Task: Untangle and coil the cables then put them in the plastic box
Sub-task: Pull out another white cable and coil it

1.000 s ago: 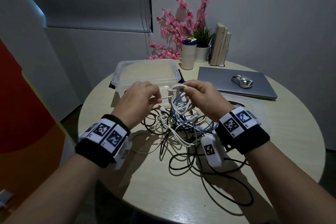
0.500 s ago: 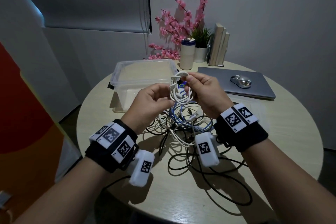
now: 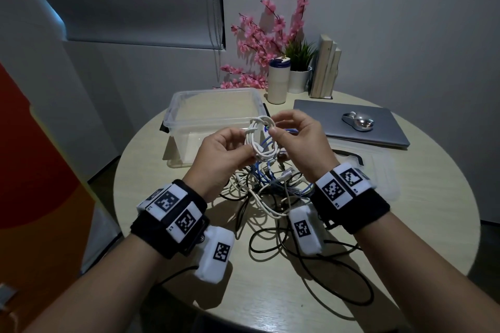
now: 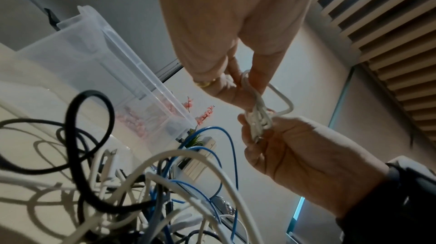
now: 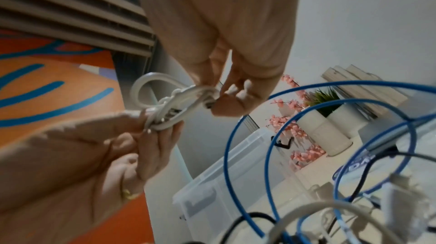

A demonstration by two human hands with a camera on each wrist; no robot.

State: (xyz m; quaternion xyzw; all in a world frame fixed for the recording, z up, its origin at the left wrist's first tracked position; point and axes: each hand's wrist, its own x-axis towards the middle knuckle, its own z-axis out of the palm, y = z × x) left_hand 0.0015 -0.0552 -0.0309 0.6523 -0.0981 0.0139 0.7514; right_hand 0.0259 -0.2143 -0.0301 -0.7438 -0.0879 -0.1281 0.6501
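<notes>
Above the round pale wooden worktop (image 3: 351, 292), the left hand (image 3: 219, 159) and right hand (image 3: 300, 140) both pinch a small coiled white cable (image 3: 261, 140). Beneath it lies a tangle of black, white and blue cables (image 3: 270, 197). Just behind stands the clear plastic box (image 3: 189, 105), open. Farther off, a grey laptop (image 3: 392, 132), pink blossoms (image 3: 259, 43), grey walls.

A small white cable coil (image 3: 261, 140) is held between the left hand (image 3: 219, 157) and right hand (image 3: 297, 143), above a tangled cable pile (image 3: 270, 192) on the round bench (image 3: 405, 211). A clear plastic box (image 3: 189, 116) stands behind; a closed grey laptop (image 3: 324, 116) lies right.
</notes>
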